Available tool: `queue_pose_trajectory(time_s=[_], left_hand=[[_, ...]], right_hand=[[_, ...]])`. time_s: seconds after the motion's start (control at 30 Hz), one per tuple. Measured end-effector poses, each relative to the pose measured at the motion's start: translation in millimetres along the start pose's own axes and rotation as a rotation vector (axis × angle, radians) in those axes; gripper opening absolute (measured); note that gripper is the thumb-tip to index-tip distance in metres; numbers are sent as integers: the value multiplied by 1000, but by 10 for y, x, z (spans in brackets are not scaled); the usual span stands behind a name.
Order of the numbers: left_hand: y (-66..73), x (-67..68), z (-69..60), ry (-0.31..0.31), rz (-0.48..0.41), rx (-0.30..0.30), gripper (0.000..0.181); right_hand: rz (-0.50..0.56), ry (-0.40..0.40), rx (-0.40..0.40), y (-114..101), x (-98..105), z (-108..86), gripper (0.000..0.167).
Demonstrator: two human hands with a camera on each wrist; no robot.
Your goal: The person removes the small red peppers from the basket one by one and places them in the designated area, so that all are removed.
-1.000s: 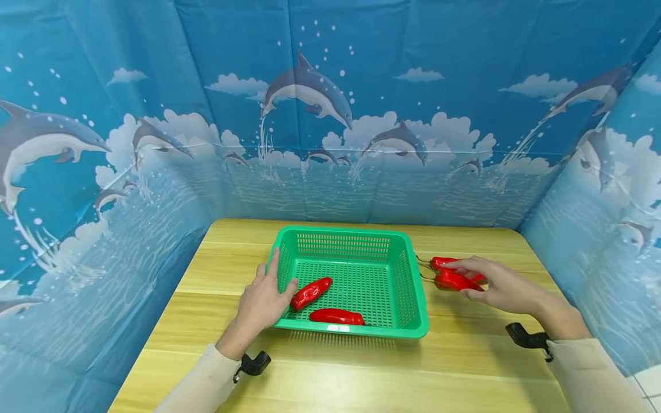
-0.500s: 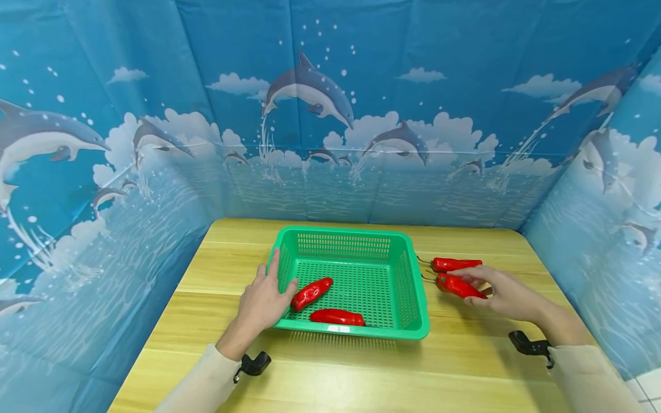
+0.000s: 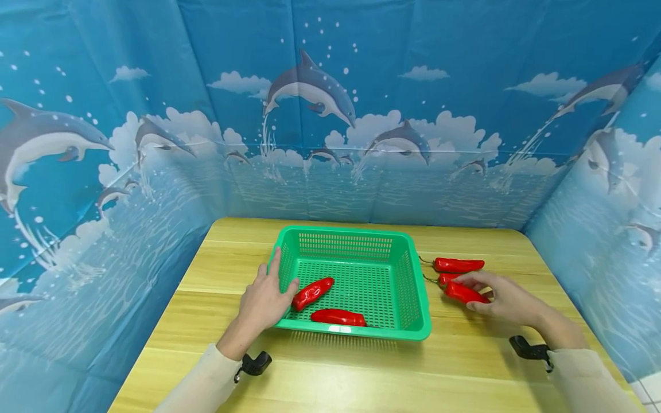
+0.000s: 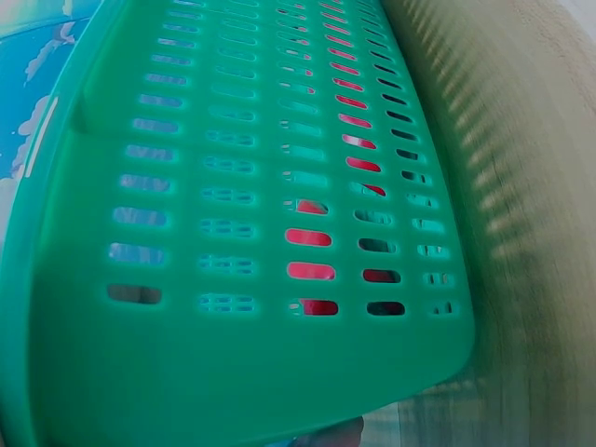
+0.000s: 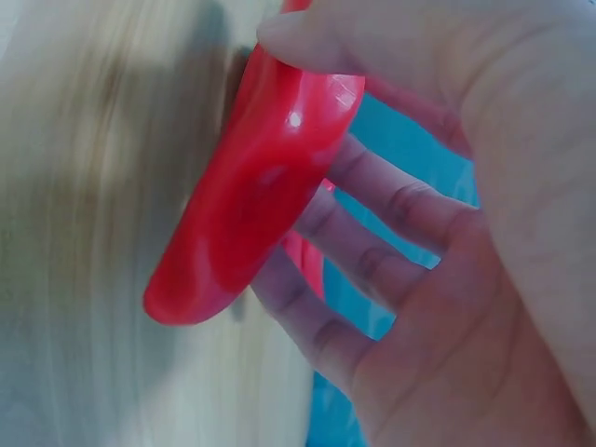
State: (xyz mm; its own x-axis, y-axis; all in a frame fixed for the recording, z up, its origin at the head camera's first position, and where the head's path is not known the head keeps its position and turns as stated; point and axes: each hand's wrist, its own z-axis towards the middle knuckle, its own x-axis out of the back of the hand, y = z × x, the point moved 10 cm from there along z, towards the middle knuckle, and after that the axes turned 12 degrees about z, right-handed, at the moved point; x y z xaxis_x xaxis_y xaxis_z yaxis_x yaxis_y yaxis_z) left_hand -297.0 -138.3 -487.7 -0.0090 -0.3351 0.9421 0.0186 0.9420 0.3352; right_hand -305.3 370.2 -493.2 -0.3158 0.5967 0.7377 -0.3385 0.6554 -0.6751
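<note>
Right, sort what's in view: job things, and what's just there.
Likely in the job: green basket, red peppers inside it, held pepper in the right hand, other peppers beside the basket.
Likely just there: dolphin backdrop, black wrist devices, table.

At the right of the head view, I can't make out the whole middle pepper [image 3: 447, 279]; the right hand [image 3: 508, 295] and its held pepper [image 3: 465, 293] cover the rest. Both sleeves [image 3: 198, 378] run off the bottom edge. In the left wrist view, the basket [image 4: 233, 372] shows only scraps of red through its slots, and the tabletop [image 4: 531, 326] at right blurs.
</note>
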Motion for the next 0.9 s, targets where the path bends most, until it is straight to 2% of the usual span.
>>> queue_pose_trajectory(time_s=[0.3,0.63,0.9], left_hand=[[5,-6,3,-3,-4,-2,101],[5,-9,-1,-5,6,-2,102],[8,16,-4,19,9,-6,99]], right_hand=[[-7,6,-7,65,-32,-23,53],[-61,17,-27,132,-58,-31,41],[-61,32,-21,124,-60,-8,40]])
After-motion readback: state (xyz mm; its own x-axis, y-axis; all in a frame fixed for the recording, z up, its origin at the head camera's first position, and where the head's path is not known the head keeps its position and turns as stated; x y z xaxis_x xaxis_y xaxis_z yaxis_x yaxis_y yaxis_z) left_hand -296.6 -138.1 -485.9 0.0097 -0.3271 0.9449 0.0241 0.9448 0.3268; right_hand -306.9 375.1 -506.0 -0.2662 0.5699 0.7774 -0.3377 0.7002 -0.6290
